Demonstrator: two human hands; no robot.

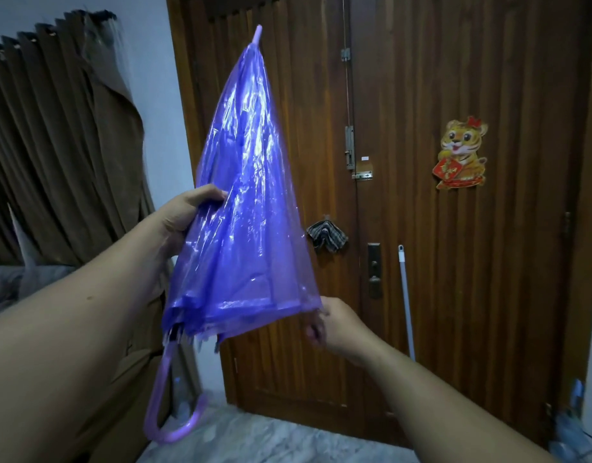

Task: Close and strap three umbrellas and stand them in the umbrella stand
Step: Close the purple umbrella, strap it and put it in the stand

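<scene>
A translucent purple umbrella (pixel 241 202) is held up in front of me, tip pointing upward, canopy collapsed into a loose cone. Its lilac hooked handle (pixel 174 416) hangs at the bottom left. My left hand (pixel 184 215) grips the left side of the canopy around its middle. My right hand (pixel 331 324) pinches the lower right hem of the canopy. The folds hang loose with no strap seen around them. No umbrella stand is in view.
A brown slatted wooden door (pixel 438 228) fills the background, with a tiger sticker (pixel 461 153), latches and a lock. A small checked cloth (pixel 327 236) hangs on the door. A grey pole (pixel 405 302) leans against it. Brown curtains (pixel 61 145) hang at left.
</scene>
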